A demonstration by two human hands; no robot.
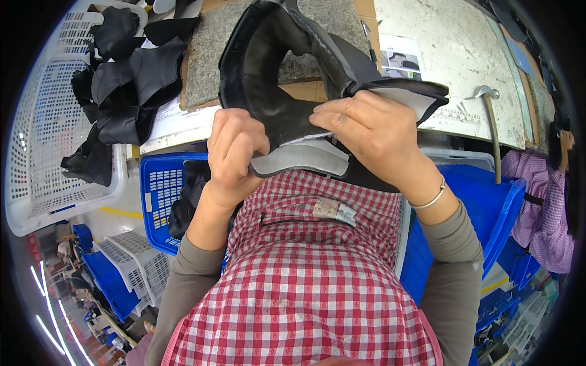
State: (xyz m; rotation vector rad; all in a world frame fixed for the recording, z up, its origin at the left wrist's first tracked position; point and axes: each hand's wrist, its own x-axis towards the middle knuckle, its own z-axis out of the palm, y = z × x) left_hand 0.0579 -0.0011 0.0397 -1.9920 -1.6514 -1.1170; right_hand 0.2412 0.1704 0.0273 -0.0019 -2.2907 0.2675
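A black shoe upper (247, 67), with its dark grey lining facing me, is stretched between my two hands over the near edge of the bench. Its far side arches up over a rough grey pad (204, 49). My left hand (235, 152) is closed on the upper's near left edge, thumb and fingers pinching it. Along that edge, between the hands, runs a curved light grey strip (305, 158). My right hand (378, 137) grips the upper on the right, fingers bent over the lining. Another pale-lined flap (403, 97) sticks out beyond that hand.
At left, several black uppers (131, 79) lie in and over a white basket (46, 134). A blue basket (162, 232) stands below the bench, a blue bin (455, 226) at right. On the white benchtop (445, 36) lies a hammer (490, 116). A person in a checked sleeve (552, 213) is at far right.
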